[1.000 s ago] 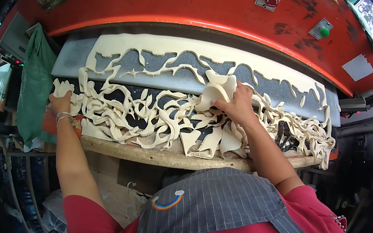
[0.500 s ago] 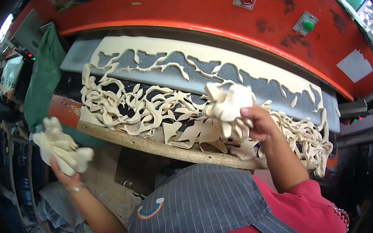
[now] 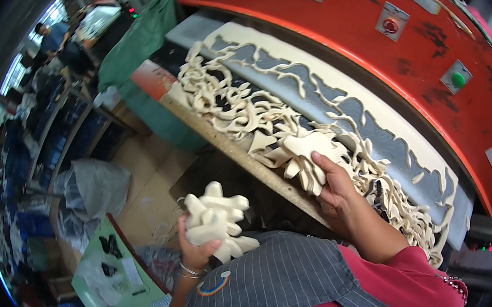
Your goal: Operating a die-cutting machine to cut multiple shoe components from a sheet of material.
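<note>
My left hand (image 3: 193,250) is closed around a stack of cream, many-lobed cut-out pieces (image 3: 214,216), held in front of the apron, below the bench edge. They look like thick, soft sheet material, perhaps foam. My right hand (image 3: 339,191) grips another stack of cream cut-out pieces (image 3: 312,146) over the bench's front edge, thumb on top and fingers underneath. Curly cream offcuts (image 3: 240,101) lie heaped along the bench around that stack. Behind them a cream sheet (image 3: 282,45) with scalloped cut-outs rests on a grey board (image 3: 190,33).
A red machine (image 3: 346,19) with green and red buttons spans the back. The bench has a wooden front edge (image 3: 245,156). A green cloth (image 3: 140,44) hangs at its left end. Lower left stand a pale green table (image 3: 116,278) and loaded shelves (image 3: 67,127). Another person (image 3: 64,42) is far left.
The view has turned toward the left. My left hand has brought its stack inward, closer to my body. My right hand still holds its stack, now lower and tilted over the bench edge.
</note>
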Available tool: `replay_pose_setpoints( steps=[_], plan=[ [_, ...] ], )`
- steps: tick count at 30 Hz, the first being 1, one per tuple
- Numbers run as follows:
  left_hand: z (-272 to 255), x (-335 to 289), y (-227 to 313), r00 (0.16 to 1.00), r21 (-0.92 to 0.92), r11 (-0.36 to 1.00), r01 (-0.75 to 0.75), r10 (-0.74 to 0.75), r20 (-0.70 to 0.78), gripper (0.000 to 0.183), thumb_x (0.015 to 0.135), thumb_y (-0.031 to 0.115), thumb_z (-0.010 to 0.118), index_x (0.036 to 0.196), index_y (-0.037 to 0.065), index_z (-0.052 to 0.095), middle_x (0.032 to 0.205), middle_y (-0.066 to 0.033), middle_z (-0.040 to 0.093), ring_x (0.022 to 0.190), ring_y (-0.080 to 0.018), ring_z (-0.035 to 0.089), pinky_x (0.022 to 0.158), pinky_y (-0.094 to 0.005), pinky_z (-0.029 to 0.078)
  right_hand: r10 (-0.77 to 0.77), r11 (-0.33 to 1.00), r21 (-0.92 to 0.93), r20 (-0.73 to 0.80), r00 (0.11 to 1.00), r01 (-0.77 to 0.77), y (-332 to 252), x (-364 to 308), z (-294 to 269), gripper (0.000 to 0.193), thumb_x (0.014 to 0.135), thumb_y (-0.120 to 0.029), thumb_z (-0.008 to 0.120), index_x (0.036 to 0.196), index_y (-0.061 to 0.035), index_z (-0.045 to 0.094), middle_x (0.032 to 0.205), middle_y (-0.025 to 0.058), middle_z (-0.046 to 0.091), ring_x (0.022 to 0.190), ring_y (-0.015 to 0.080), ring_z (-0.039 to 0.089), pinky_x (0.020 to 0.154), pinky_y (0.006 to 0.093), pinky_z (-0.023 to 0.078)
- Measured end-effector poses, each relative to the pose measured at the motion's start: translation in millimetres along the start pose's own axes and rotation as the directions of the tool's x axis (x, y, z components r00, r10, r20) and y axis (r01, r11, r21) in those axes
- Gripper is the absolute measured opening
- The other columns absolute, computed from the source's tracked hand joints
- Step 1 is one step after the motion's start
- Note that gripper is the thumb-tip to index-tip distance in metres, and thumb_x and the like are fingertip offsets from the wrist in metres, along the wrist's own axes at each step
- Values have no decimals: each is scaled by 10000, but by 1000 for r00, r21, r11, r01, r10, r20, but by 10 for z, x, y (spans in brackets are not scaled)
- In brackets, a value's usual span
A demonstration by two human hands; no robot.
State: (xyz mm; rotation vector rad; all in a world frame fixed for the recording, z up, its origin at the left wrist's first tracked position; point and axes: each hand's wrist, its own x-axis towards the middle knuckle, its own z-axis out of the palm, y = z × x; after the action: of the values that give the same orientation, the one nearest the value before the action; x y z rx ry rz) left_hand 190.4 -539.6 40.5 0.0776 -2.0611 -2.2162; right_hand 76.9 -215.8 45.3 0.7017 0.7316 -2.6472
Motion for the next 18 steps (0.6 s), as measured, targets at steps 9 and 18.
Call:
replay_pose_setpoints(
  steps=[9, 18],
  plan=[
    [-348, -783, 257, 972, -334, 914, 232, -209, 104, 963, 600, 198, 844, 1347, 72, 249, 1305, -109, 408, 1228, -231, 435, 1025, -389, 387, -328, 524, -587, 530, 782, 617, 736, 68, 773, 683, 732, -130, 751, 1297, 7, 391, 1119, 129, 585, 1050, 256, 577, 939, 359, 449],
    [-1142, -801, 335, 968, -207, 954, 218, -184, 171, 1035, 646, 147, 814, 1457, 82, 174, 1381, -80, 340, 1301, -208, 340, 1086, -359, 276, 743, 216, -859, 453, 493, 464, 2396, 431, 1276, 512, 729, -182, 760, 1175, -21, 568, 1071, 89, 651, 971, 175, 611, 856, 317, 490]
  ],
)
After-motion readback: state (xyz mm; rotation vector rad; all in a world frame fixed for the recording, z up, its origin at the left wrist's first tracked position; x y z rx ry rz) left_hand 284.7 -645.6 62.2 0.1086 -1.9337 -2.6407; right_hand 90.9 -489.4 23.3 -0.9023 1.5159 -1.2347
